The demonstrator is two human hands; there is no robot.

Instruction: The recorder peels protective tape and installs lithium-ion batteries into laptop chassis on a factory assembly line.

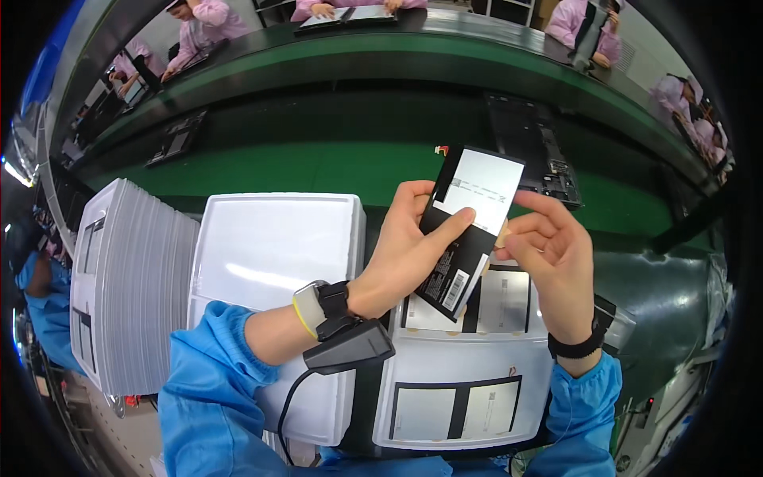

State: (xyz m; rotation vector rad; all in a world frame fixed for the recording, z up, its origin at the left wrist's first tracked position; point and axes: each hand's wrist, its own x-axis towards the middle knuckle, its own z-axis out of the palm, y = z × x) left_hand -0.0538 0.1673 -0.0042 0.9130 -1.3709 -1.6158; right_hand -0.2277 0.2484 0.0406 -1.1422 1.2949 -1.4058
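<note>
A flat black laptop battery (477, 187) with a white label is held tilted above the trays. My left hand (405, 254) grips it, thumb across its face and the other fingers behind. At the battery's right edge, my right hand (560, 258) pinches a small tan tab (502, 234) between thumb and fingers. A little red-and-yellow connector (442, 149) shows by the battery's upper left corner. Below my hands, a white plastic tray (469, 358) holds more batteries; one battery (457, 409) lies in its near part, another (504, 300) lies partly covered by my hands.
To the left stand an upturned or bare white tray (274, 238) and a tall stack of white trays (151, 286). An open laptop chassis (532, 147) lies on the green conveyor belt (318, 167), with another part (179, 137) farther left. A cabled black box (350, 347) sits at my left wrist. People in pink work beyond.
</note>
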